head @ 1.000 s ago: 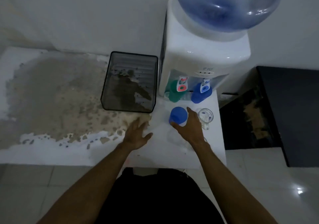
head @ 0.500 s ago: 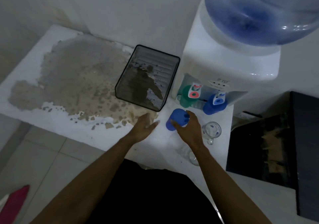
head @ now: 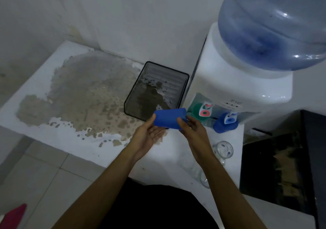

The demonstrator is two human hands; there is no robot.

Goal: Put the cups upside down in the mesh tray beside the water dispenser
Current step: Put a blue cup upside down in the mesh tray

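A blue plastic cup (head: 169, 118) lies sideways in the air, just in front of the near edge of the black mesh tray (head: 183, 87). My right hand (head: 193, 130) grips its right end. My left hand (head: 150, 133) touches its left end with the thumb, palm up beneath it. The tray holds no cups and stands left of the white water dispenser (head: 234, 80). A green cup (head: 197, 111) and another blue cup (head: 225, 124) stand under the dispenser taps. A clear glass mug (head: 223, 150) sits on the white counter to the right of my right wrist.
The counter (head: 44, 122) has a large patch of worn, brownish surface left of the tray. A big blue water bottle (head: 275, 24) tops the dispenser. Another clear glass (head: 204, 177) stands near the counter's front edge. A dark cabinet (head: 282, 167) is at the right.
My right hand has lifted the blue cup off the counter and turned it sideways. My left hand has come up to meet it. The view has shifted left.
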